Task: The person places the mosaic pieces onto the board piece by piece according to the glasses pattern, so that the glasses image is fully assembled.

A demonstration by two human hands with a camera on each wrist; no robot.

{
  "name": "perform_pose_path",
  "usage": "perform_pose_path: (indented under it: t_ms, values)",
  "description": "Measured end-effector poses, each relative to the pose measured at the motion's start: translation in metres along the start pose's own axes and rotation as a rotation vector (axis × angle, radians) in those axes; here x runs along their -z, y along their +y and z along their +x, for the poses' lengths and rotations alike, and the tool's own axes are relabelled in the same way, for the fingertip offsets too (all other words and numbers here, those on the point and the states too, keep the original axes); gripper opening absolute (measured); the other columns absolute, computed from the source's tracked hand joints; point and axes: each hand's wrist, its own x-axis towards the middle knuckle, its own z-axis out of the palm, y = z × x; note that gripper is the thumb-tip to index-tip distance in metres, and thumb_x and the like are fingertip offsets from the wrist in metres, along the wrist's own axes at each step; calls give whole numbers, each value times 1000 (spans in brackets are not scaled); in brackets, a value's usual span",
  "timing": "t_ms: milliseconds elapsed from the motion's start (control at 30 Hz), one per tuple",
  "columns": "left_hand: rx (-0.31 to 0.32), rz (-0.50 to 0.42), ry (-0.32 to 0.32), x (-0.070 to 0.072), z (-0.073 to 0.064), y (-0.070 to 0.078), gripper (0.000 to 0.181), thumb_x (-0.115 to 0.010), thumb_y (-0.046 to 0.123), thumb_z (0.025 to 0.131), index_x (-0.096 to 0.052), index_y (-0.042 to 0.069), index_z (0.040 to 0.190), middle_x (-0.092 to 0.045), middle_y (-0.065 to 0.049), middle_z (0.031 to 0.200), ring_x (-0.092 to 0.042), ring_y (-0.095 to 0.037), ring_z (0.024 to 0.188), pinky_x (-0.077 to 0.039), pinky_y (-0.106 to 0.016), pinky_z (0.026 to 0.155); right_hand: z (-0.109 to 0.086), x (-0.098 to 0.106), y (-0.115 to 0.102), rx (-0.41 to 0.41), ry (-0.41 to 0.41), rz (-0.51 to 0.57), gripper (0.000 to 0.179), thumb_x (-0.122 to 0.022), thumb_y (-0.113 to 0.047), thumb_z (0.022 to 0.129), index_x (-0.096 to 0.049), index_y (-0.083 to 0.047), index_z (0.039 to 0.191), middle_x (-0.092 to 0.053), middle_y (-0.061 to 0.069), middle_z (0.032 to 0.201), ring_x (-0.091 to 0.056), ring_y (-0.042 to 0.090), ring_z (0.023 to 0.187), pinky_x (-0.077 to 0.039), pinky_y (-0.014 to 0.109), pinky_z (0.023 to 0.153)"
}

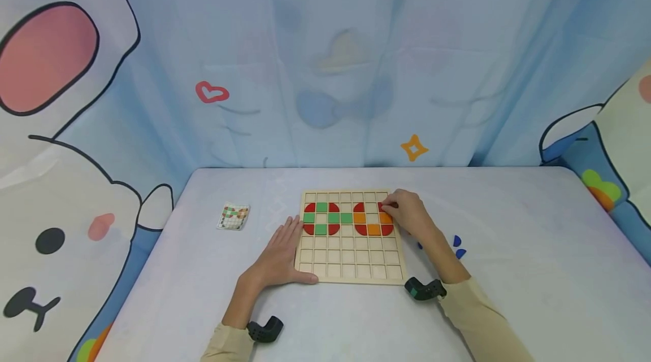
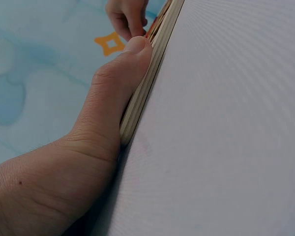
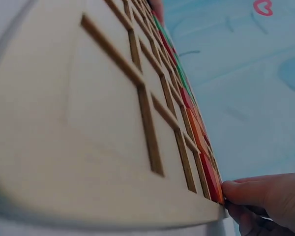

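A square wooden grid board lies on the table, its upper rows holding red rounded-corner pieces, green squares and orange squares. Along the board's left edge rests my left hand, fingers extended and thumb reaching along the front edge. My right hand is at the upper right, thumb and finger pinched at a red rounded-corner piece just above an orange square. In the right wrist view those fingertips meet the row of coloured pieces; they partly hide the piece.
Blue rounded pieces lie on the table right of the board, one partly behind the right forearm. A small pattern card sits left of the board. A printed curtain hangs behind the white tabletop.
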Motion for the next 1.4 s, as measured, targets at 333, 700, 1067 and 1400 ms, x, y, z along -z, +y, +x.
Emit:
perform_pose_path:
  t_ms: [333,700,1067,1400]
  values:
    - [0,-17,-3,2,-1,2,126,-73,69,68,-7,10,157,-4,-4,166,1,-21,154,-8,-47,125,-27,31,8,88,-91,-63,27,-64,-7,91,-69,-1,117,-68,15,106,-64,29,95,-56,44,82]
    - [3,-11,-18,3,-2,3,126,-74,68,68,-6,9,157,-5,-5,166,1,-23,154,-8,-47,125,-68,46,30,157,-157,-150,16,-75,-8,82,-78,-6,97,-71,13,112,-64,35,108,-55,48,89]
    - [-16,-23,-7,3,-1,5,125,-74,67,68,-9,8,157,-6,-7,166,0,-25,154,-10,-49,124,-63,50,35,148,-177,-141,12,-77,-6,79,-76,-13,88,-69,8,100,-64,27,95,-57,42,81]
    - [-3,-6,-4,2,-2,2,126,-75,67,68,-9,8,157,-7,-7,166,0,-24,154,-10,-48,125,-53,52,26,160,-196,-238,10,-75,-13,83,-73,-11,92,-68,5,98,-62,20,89,-58,39,79]
